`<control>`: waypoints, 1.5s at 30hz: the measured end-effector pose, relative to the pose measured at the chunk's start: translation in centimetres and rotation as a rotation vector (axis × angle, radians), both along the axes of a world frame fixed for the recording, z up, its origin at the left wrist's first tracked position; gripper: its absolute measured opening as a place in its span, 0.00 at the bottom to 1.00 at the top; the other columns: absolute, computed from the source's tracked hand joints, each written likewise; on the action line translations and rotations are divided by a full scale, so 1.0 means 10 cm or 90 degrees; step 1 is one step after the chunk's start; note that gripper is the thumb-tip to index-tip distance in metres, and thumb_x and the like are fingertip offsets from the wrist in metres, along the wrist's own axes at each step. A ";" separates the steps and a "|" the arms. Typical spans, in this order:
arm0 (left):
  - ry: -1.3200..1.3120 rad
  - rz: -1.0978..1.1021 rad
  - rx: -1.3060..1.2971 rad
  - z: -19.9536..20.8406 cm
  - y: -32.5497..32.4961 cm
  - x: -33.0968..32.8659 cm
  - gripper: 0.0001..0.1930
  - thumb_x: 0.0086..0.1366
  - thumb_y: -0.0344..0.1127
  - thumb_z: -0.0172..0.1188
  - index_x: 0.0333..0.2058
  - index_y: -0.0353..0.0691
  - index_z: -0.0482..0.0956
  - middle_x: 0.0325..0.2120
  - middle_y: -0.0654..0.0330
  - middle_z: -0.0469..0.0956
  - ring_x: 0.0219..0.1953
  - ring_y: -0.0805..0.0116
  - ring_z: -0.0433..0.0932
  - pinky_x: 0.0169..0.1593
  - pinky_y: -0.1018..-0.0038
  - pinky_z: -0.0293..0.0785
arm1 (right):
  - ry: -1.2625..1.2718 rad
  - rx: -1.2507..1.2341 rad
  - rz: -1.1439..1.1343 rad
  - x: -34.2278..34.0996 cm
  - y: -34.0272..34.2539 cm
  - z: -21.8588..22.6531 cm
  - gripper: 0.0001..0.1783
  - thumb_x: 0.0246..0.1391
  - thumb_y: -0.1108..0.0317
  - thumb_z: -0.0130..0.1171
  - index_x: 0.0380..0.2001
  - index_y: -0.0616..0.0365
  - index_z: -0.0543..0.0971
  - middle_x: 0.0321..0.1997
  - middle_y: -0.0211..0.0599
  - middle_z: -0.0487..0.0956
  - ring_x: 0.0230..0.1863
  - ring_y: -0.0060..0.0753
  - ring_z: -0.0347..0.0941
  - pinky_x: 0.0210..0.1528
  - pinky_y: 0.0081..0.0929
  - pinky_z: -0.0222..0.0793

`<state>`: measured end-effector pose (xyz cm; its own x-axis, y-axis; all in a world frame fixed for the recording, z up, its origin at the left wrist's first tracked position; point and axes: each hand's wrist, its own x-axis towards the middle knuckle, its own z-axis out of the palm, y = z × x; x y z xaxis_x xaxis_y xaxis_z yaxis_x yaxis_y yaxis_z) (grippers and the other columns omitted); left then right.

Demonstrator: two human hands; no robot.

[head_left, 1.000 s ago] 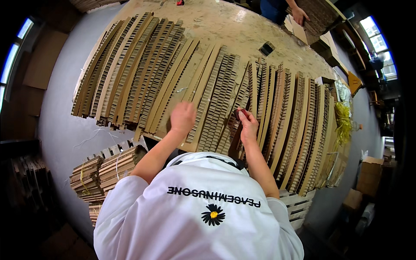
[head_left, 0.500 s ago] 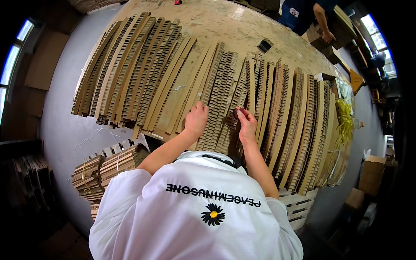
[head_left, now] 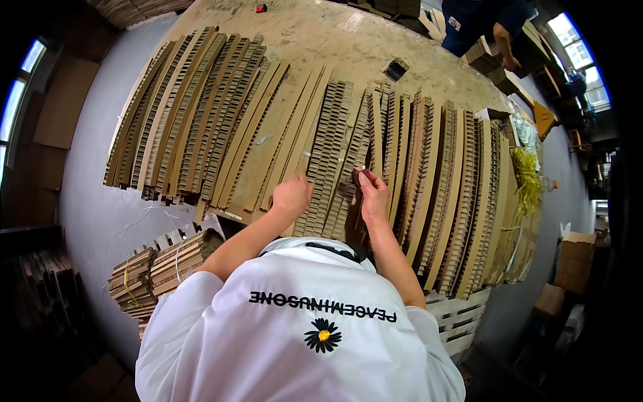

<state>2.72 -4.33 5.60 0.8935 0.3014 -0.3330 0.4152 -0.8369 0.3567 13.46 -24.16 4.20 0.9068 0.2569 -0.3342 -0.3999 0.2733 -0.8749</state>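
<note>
Right hand (head_left: 374, 194) is pinched on a small dark-red object (head_left: 362, 176), thumb and fingers closed on it, held over the strips. Too small to say what it is. Left hand (head_left: 293, 195) has its fingers curled; can't tell whether it grips anything.

Key relation: the honeycomb cardboard strips (head_left: 332, 110), cells up, lie on the worktable (head_left: 305, 30) between the two hands. Their long axis runs away from the person, far end leaning slightly right. Left hand is nearer, right by their left edge toward the near end; the dark-red object is off their right side. Can't confirm contact from either.

Plain-faced cardboard strips (head_left: 276, 164) lie left of that, about parallel. More rows sit further out both sides.

Containers: brown carton (head_left: 575, 262) on the floor at far right, contents not visible. White-edged box (head_left: 494, 114) at the table's right end, too small to read inside. Yellow strapping bundle (head_left: 526, 172) hangs loose just beside that end, not boxed.
</note>
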 end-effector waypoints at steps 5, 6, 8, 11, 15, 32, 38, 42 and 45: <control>-0.011 0.054 -0.032 -0.05 -0.19 -0.08 0.20 0.69 0.44 0.60 0.45 0.32 0.69 0.45 0.42 0.75 0.39 0.44 0.84 0.38 0.55 0.83 | 0.000 -0.010 0.012 0.02 0.04 0.00 0.16 0.60 0.68 0.68 0.48 0.66 0.80 0.50 0.39 0.84 0.51 0.28 0.78 0.60 0.27 0.71; -0.013 0.051 -0.032 -0.07 -0.18 -0.07 0.20 0.68 0.44 0.60 0.46 0.32 0.69 0.46 0.42 0.74 0.39 0.44 0.83 0.39 0.55 0.82 | -0.004 -0.008 0.015 0.02 0.04 -0.02 0.16 0.60 0.69 0.68 0.48 0.66 0.80 0.50 0.39 0.84 0.51 0.28 0.78 0.60 0.27 0.72; -0.018 0.045 -0.031 -0.11 -0.15 -0.04 0.20 0.68 0.43 0.61 0.47 0.33 0.68 0.47 0.42 0.73 0.40 0.44 0.83 0.40 0.54 0.82 | -0.011 -0.003 0.019 0.05 0.04 -0.04 0.16 0.60 0.69 0.68 0.48 0.65 0.80 0.50 0.40 0.83 0.51 0.29 0.78 0.60 0.26 0.72; -0.046 0.048 -0.050 -0.07 -0.13 -0.03 0.19 0.66 0.41 0.63 0.47 0.35 0.69 0.49 0.41 0.71 0.42 0.41 0.82 0.43 0.55 0.81 | -0.007 0.014 0.014 0.04 0.03 -0.07 0.15 0.60 0.69 0.68 0.47 0.65 0.81 0.49 0.39 0.84 0.51 0.28 0.79 0.60 0.26 0.72; -0.079 0.059 -0.006 -0.02 -0.07 0.01 0.17 0.65 0.37 0.62 0.47 0.38 0.67 0.47 0.41 0.70 0.38 0.42 0.82 0.38 0.54 0.81 | -0.001 0.005 0.011 0.04 0.03 -0.03 0.13 0.60 0.69 0.68 0.45 0.64 0.81 0.48 0.39 0.84 0.49 0.28 0.79 0.59 0.26 0.72; -0.129 0.064 0.123 -0.16 0.12 0.24 0.17 0.65 0.39 0.62 0.47 0.41 0.68 0.42 0.43 0.71 0.33 0.43 0.82 0.35 0.53 0.81 | -0.003 0.029 0.018 0.05 0.04 0.04 0.12 0.58 0.70 0.70 0.42 0.64 0.83 0.45 0.35 0.86 0.44 0.22 0.79 0.53 0.21 0.71; -0.003 0.049 0.026 0.04 -0.22 0.22 0.20 0.64 0.42 0.66 0.48 0.38 0.71 0.47 0.44 0.72 0.44 0.47 0.81 0.43 0.56 0.82 | -0.002 0.025 0.014 0.05 0.01 -0.01 0.12 0.59 0.70 0.69 0.43 0.64 0.83 0.46 0.36 0.85 0.46 0.24 0.79 0.55 0.23 0.72; -0.055 0.071 -0.004 -0.04 -0.43 0.19 0.27 0.60 0.46 0.69 0.48 0.34 0.70 0.47 0.43 0.73 0.47 0.45 0.81 0.47 0.56 0.81 | -0.002 0.023 0.027 0.06 0.02 -0.03 0.12 0.60 0.70 0.68 0.45 0.63 0.82 0.47 0.36 0.84 0.48 0.26 0.79 0.57 0.25 0.73; -0.098 0.104 -0.082 -0.07 -0.49 0.24 0.28 0.59 0.45 0.70 0.48 0.34 0.67 0.46 0.42 0.74 0.47 0.44 0.80 0.48 0.56 0.80 | -0.004 0.020 0.016 0.05 0.02 -0.03 0.12 0.59 0.70 0.69 0.44 0.63 0.83 0.45 0.35 0.84 0.47 0.25 0.79 0.56 0.24 0.72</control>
<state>5.08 -9.24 4.89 0.8791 0.4106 -0.2421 0.4746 -0.7067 0.5248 13.91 -23.98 3.94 0.9019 0.2892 -0.3208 -0.4020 0.2904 -0.8684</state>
